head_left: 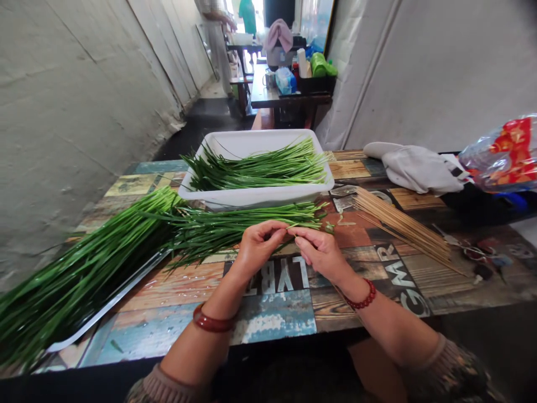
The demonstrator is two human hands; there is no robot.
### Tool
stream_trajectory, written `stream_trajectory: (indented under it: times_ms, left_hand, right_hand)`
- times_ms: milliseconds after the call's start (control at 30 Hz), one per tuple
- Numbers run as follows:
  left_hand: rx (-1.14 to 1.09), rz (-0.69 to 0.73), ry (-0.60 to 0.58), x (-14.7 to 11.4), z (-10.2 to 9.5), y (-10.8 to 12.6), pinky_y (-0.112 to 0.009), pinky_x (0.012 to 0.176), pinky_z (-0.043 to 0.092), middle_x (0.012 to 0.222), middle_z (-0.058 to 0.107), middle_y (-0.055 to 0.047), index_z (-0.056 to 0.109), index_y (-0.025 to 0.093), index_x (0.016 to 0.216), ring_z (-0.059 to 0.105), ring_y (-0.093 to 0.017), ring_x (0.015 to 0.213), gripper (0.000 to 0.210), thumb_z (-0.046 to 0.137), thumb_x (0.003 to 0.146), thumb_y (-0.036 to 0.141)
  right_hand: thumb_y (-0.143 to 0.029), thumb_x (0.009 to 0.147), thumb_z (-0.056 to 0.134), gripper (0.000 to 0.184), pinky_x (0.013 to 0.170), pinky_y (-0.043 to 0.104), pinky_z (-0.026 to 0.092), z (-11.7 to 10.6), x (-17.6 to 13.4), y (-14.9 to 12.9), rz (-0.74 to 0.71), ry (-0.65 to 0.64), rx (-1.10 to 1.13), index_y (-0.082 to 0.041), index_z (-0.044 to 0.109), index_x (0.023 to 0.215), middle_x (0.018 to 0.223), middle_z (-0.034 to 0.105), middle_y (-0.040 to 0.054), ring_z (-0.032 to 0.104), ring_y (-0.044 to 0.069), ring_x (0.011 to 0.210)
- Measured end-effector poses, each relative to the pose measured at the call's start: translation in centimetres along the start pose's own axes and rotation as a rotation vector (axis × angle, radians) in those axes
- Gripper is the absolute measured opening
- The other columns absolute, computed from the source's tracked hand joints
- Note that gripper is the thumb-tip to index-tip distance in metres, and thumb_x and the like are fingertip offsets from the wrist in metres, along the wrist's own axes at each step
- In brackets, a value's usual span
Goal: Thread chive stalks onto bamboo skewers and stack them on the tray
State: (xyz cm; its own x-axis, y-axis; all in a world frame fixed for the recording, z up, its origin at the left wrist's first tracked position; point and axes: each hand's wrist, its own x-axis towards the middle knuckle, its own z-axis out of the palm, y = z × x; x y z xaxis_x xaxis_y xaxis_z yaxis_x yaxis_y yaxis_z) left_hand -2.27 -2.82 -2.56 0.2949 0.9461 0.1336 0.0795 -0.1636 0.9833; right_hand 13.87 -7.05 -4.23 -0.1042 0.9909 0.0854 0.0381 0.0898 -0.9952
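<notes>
At the root ends of a row of garlic chives (218,226) on the table, my two hands nearly meet. My left hand (260,246) pinches the pale end of a chive stalk between thumb and fingers. Closed around a thin bamboo skewer (337,290) is my right hand (325,254), with its tip touching the stalk; most of the skewer is hidden under the hand and wrist. More chives (260,165) fill a white plastic tub (251,198) behind. To the right lies a loose bundle of bamboo skewers (403,226).
A large heap of chives (84,263) lies on a tray (113,313) at the left. Scissors (474,249), a pale cloth cap (419,165) and a plastic bag (503,154) are on the right. A person (218,45) stands beyond, near another table (268,95).
</notes>
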Motion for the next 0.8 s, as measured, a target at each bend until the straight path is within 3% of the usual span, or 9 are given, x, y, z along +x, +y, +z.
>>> stream_trajectory:
  times_ms: [467,800]
  left_hand:
    - [0.114,0.051,-0.001,0.0,-0.1,-0.5,-0.026,0.072,0.055,0.082,0.074,-0.007,0.073,0.014,0.085,0.067,-0.016,0.074,0.019,0.063,0.081,0.028]
    - [0.307,0.181,0.03,-0.1,-0.1,-1.0,-0.026,0.075,0.055,0.088,0.076,-0.006,0.073,0.016,0.089,0.07,-0.017,0.081,0.018,0.06,0.084,0.026]
  right_hand:
    - [-0.032,0.087,0.052,0.035,0.039,0.02,0.03,0.0,0.0,0.5,0.006,0.001,-0.004,-0.012,0.068,0.111,0.047,0.042,-0.0076,0.036,0.006,0.038]
    - [-0.032,0.086,0.052,0.035,0.039,0.02,0.031,0.0,0.2,0.5,-0.025,0.034,-0.086,-0.012,0.07,0.108,0.046,0.041,-0.0068,0.036,0.007,0.04]
